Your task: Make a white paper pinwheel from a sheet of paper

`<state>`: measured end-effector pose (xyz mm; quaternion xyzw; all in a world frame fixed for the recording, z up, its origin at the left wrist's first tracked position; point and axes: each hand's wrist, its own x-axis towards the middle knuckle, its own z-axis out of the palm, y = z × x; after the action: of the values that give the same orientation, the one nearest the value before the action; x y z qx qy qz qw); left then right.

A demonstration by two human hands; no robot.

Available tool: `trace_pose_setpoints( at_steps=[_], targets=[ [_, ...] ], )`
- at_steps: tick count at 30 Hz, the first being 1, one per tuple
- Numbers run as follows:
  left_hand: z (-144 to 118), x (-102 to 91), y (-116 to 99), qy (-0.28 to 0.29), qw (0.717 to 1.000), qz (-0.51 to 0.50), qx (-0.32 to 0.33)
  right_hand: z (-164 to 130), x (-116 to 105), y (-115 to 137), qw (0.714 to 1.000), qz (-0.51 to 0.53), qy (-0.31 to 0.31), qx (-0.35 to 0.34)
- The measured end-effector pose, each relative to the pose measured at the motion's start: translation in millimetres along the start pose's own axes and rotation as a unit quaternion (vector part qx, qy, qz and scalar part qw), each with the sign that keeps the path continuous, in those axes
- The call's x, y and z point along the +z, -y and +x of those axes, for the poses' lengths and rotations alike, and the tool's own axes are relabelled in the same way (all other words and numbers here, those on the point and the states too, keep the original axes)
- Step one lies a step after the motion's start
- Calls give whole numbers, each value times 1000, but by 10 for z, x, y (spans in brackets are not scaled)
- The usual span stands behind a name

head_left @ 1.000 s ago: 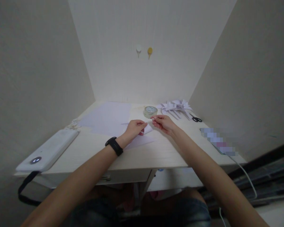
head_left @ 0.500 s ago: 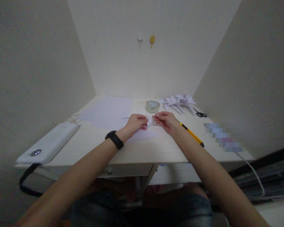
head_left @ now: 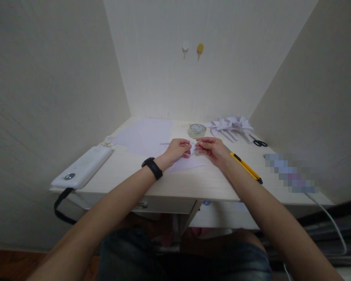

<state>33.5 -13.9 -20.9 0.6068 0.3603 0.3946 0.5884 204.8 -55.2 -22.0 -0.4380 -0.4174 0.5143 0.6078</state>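
Note:
My left hand [head_left: 179, 150], with a dark watch on its wrist, closes its thumb and fingers on a small folded piece of white paper [head_left: 193, 148]. Facing it from the right, my right hand [head_left: 213, 150] is pinched at the paper's right end. Whatever lies between those fingertips is too small to make out. Under the hands a loose white paper piece [head_left: 190, 164] rests on the desk. Just beyond them stands a roll of clear tape [head_left: 197, 131]. A yellow utility knife [head_left: 247, 168] lies beside my right wrist.
Large white paper sheets [head_left: 146, 134] cover the back left of the desk [head_left: 128, 175]. Folded paper pinwheels [head_left: 232, 127] are heaped at the back right, near black-handled scissors [head_left: 260, 143]. A white device [head_left: 83, 168] sits at the left edge; a blurred-out object [head_left: 291, 172] lies right.
The view has swung left, so everything appears further right. Both hands keep almost the same pose around the folded paper, with only slight finger movement.

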Motion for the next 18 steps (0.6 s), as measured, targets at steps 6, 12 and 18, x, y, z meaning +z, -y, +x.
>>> trace_pose_setpoints(
  at_steps=[6,12,18],
  targets=[
    [-15,16,-14,4,1000,20,8,-16,32,-8,1000,-28,-3,-7],
    [-5,10,3,-2,1000,26,7,-19,18,-28,999,-37,14,-18],
    [-32,10,-25,3,1000,27,16,-22,-5,-14,999,-33,29,-24]
  ],
)
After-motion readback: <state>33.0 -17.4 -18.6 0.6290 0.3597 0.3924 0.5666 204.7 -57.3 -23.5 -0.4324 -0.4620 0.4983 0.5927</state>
